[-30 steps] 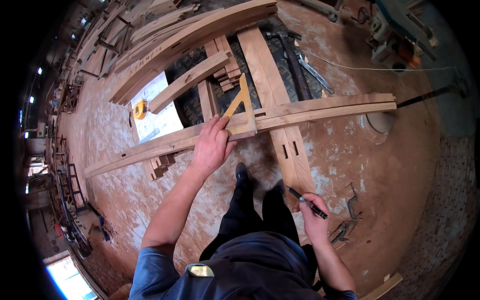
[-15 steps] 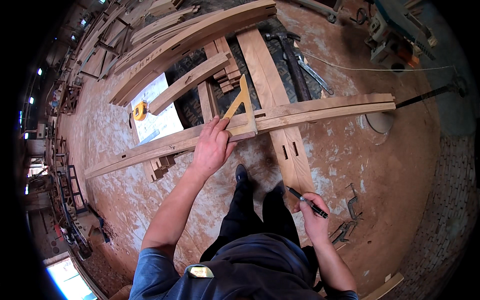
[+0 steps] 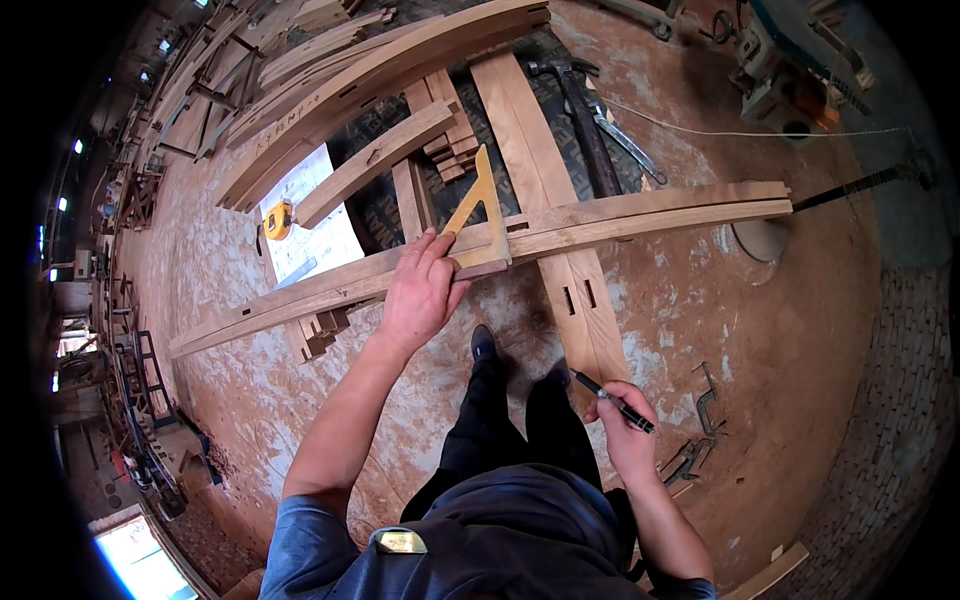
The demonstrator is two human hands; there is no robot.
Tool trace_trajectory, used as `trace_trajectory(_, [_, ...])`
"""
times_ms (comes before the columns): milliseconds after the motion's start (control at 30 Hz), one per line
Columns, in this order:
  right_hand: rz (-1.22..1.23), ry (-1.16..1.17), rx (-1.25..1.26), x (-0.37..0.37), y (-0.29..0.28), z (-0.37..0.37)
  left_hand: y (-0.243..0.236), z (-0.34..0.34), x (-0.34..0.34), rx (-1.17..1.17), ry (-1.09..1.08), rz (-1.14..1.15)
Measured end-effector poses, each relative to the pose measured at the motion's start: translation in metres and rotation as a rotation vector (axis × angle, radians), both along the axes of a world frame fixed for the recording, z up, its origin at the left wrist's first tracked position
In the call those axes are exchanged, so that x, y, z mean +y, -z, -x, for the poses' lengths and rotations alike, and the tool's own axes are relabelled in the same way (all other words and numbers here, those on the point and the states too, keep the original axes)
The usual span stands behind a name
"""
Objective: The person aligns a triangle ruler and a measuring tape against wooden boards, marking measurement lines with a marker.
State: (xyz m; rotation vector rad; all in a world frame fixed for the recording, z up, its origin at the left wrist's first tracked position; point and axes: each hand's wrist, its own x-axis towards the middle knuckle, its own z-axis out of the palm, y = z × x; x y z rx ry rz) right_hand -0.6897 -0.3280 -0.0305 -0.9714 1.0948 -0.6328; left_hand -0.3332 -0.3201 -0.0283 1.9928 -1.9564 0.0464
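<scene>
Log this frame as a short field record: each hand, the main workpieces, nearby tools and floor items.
left hand: on yellow set square, which lies across long beam
right hand: grips black pen
support: beam crosses over slotted boards
far right of beam: hammer, metal wrench
far left of beam: yellow tape measure, paper sheet
floor, right: metal clamps

This is a woodworking shop — a yellow set square [image 3: 490, 185] at twelve o'clock, a slotted beam [image 3: 390, 75] and stacked boards [image 3: 320, 50] at eleven, a tape measure [image 3: 277, 220] at ten, a hammer [image 3: 592, 140] at one, a teal-topped machine [image 3: 770, 80] at two, metal clamps [image 3: 685, 462] at four — all above a stained floor [image 3: 800, 350].
</scene>
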Motion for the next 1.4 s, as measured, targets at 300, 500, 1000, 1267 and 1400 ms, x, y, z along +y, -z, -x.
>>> trace_trajectory(300, [0.000, 0.003, -0.006, 0.0004, 0.0029, 0.0011, 0.0002, -0.0005, 0.0008, 0.025, -0.009, -0.017])
trace_trajectory(500, [0.005, -0.003, -0.006, 0.0005, 0.0038, 0.0015, -0.0020, -0.0001, 0.0009, 0.029, -0.008, -0.013])
trace_trajectory(1000, [0.006, 0.000, 0.001, 0.0001, 0.0048, -0.0008, -0.0048, 0.0034, -0.0011, -0.010, -0.011, 0.003])
trace_trajectory(1267, [0.027, 0.001, 0.008, -0.0014, 0.0049, -0.0013, -0.0009, 0.0017, -0.0006, 0.008, -0.012, -0.009])
trace_trajectory(1400, [0.012, 0.006, 0.004, -0.0024, 0.0062, -0.0016, 0.0005, 0.0008, -0.0002, 0.001, -0.007, -0.007])
